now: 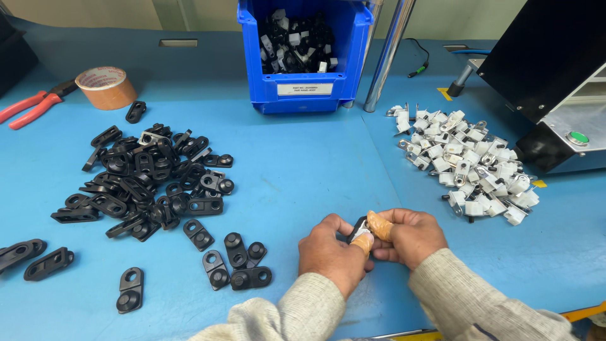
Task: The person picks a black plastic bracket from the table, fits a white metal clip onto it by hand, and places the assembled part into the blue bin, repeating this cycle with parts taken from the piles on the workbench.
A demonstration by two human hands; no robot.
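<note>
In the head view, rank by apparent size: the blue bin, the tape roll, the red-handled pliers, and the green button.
1. blue bin
2. red-handled pliers and tape roll: look alike in extent, pliers cut by the frame edge, so unranked
3. green button

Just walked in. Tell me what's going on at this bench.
A person at a blue table has both hands together, the left hand and right hand pinching a small black part with a white piece on it; both thumbs are wrapped in tan tape. A pile of black parts lies to the left, a pile of white clips to the right, and a blue bin of mixed pieces stands behind.
</note>
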